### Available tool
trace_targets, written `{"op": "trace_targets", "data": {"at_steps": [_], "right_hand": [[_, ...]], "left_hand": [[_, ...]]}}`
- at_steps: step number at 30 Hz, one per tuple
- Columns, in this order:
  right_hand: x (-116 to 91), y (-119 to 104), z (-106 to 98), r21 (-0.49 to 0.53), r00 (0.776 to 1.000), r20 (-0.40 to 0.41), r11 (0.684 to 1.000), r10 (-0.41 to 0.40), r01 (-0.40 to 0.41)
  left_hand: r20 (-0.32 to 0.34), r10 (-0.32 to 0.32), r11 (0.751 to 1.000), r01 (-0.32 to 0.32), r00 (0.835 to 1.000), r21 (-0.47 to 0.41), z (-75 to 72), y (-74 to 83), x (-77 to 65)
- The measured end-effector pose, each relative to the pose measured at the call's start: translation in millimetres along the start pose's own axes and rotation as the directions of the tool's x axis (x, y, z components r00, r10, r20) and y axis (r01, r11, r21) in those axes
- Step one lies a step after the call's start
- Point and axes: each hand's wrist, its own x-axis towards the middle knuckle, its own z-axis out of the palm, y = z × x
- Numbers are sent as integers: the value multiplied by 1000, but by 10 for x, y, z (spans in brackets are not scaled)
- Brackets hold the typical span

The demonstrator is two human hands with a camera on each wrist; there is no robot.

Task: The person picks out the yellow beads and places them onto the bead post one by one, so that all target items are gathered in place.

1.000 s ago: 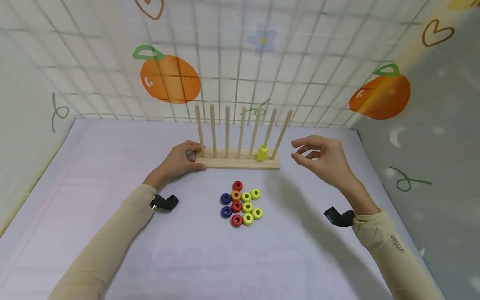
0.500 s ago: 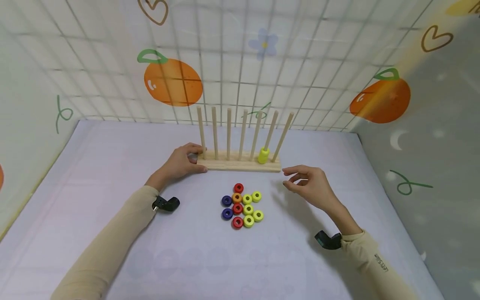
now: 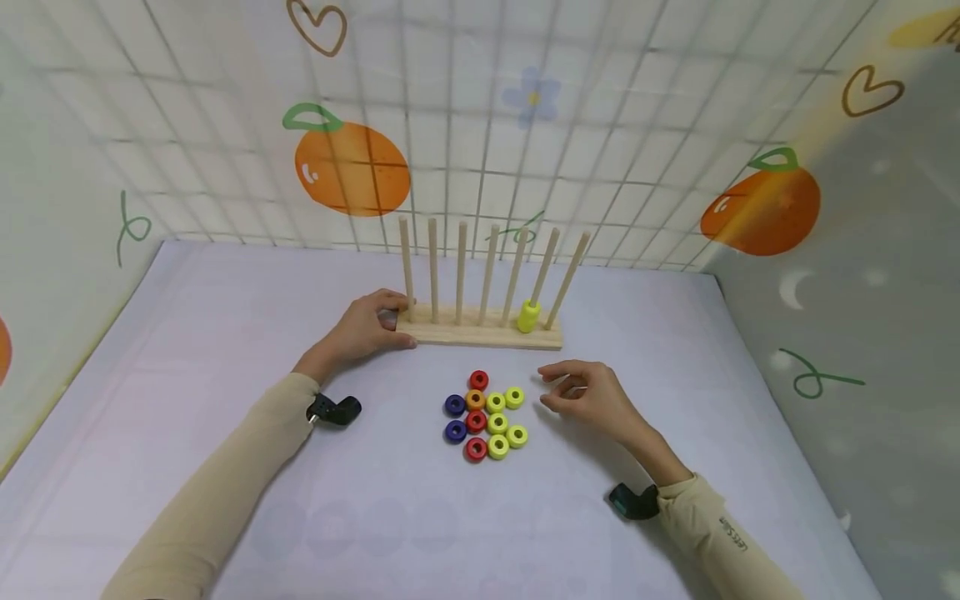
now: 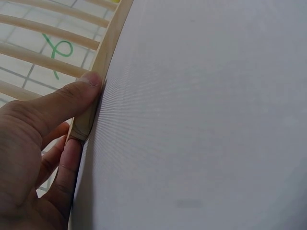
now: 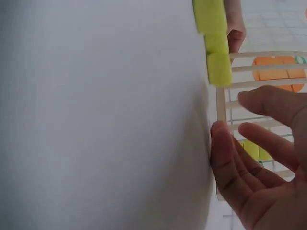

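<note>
- Head view: left hand [image 3: 360, 327] grips the wooden peg rack [image 3: 480, 337]; right hand [image 3: 591, 398], fingers parted, holds nothing.
- Clumsy right-hand contact could scatter loose ring beads [image 3: 491, 427] across the worktop [image 3: 360, 508].

Partly covered, partly cropped, partly blurred
In the head view, the left hand [image 3: 362, 327] covers the left end of the wooden rack [image 3: 480, 337] near the centre; the left sleeve [image 3: 213, 492] runs out at the lower left, the right sleeve [image 3: 708, 527] at the lower right, its lettering [image 3: 732, 534] too small to read surely. The top edge clips a printed heart [image 3: 318, 29]. In the left wrist view, pegs [image 4: 48, 61] leave the frame at the left. In the right wrist view, the right edge cuts the right hand [image 5: 268, 196], whose fingers hide part of a yellow bead stack [image 5: 260, 152]; loose yellow beads [image 5: 211, 19], blurred, meet the top edge.
</note>
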Motion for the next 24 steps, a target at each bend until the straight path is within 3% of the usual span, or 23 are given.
{"op": "trace_targets", "data": {"at_steps": [4, 9, 16, 24], "right_hand": [[3, -43, 42, -9, 1000, 15, 1000, -1, 1], [-11, -299, 66, -5, 998, 53, 1000, -24, 24], [91, -47, 175, -9, 998, 57, 1000, -27, 28], [147, -55, 246, -26, 993, 92, 997, -69, 71]], "left_hand": [[-5, -3, 1000, 3, 1000, 17, 3, 15, 1], [0, -9, 1000, 9, 1000, 20, 0, 37, 0], [-10, 3, 999, -2, 1000, 32, 7, 14, 10], [-9, 3, 1000, -3, 1000, 24, 5, 7, 6]]}}
